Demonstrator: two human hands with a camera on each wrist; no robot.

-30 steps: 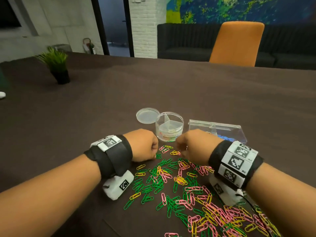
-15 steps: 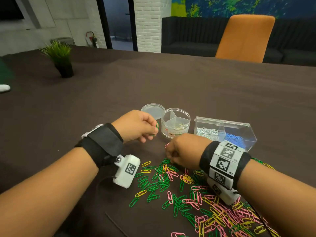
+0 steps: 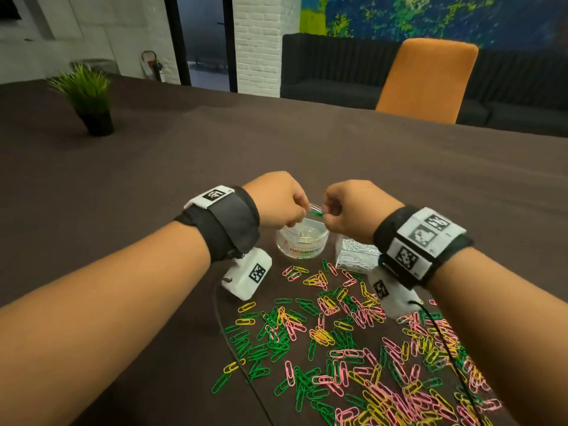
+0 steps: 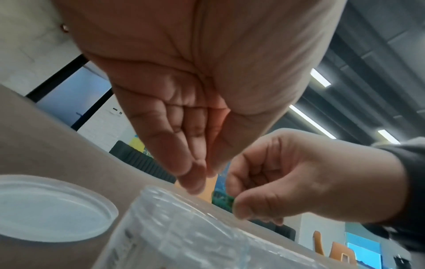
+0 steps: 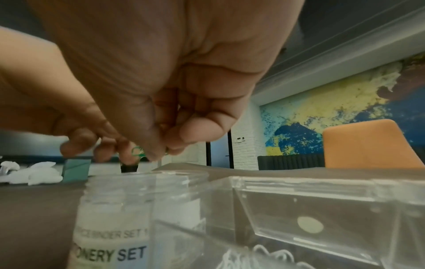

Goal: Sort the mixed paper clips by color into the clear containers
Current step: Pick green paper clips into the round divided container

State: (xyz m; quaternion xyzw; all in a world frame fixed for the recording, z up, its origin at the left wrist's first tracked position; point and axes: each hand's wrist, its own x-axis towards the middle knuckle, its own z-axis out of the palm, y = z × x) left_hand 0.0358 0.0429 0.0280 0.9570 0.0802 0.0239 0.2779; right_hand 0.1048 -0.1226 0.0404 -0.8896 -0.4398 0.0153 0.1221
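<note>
Both of your hands meet just above the round clear container point(image 3: 301, 241), a little above the middle of the head view. Your right hand point(image 3: 356, 212) has its fingers curled in, and its thumb and forefinger pinch a green paper clip point(image 3: 316, 213) that pokes out leftward over the container's open rim. In the right wrist view the same clip point(image 5: 138, 151) shows as a small green loop at the fingertips, directly over the container point(image 5: 119, 214) with its "STATIONERY SET" label.

Your left hand point(image 3: 281, 200) sits to the left of the clip, fingers bunched and pointing down toward the rim. In the left wrist view the fingers point(image 4: 184, 163) lie pressed together, nearly straight, and taper to a point above the container point(image 4: 184, 227); you cannot tell from any view whether they touch the clip or hold anything.

The container's round lid point(image 4: 48, 209) lies flat on the table at the lower left of the left wrist view, just beside the container. To the right of the round container in the head view, partly hidden under your right wrist, stands a rectangular clear box point(image 3: 353, 256) holding silver clips; the right wrist view shows its clear wall point(image 5: 310, 209) in the lower right.

The unsorted pile of clips point(image 3: 353, 348), green, pink and yellow mixed, spreads over the brown table point(image 3: 153, 179) across the lower middle and lower right of the head view, below both wrists. A small potted plant point(image 3: 92, 99) stands at the upper left, and an orange chair point(image 3: 427, 81) at the upper right.
</note>
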